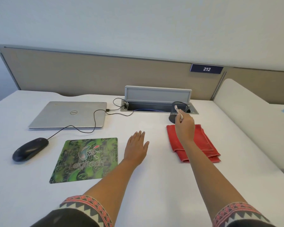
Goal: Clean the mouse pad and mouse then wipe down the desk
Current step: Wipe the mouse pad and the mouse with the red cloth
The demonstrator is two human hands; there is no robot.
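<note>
A green patterned mouse pad (pixel 86 159) lies flat on the white desk (pixel 154 185). To its left sits a black wired mouse (pixel 29 149), off the pad. My left hand (pixel 136 147) rests flat and empty on the desk just right of the pad. My right hand (pixel 184 126) is raised over a folded red cloth (pixel 203 145) and holds a small light-coloured brush (pixel 178 112), whose tip is at the rim of a black mesh pen cup (pixel 175 114).
A shut silver laptop (pixel 69 114) lies behind the mouse, its thin black cable (pixel 95 122) looping to an open cable box (pixel 157 102) at the back. A beige partition (pixel 105 74) bounds the desk behind; a white divider (pixel 252 115) stands on the right.
</note>
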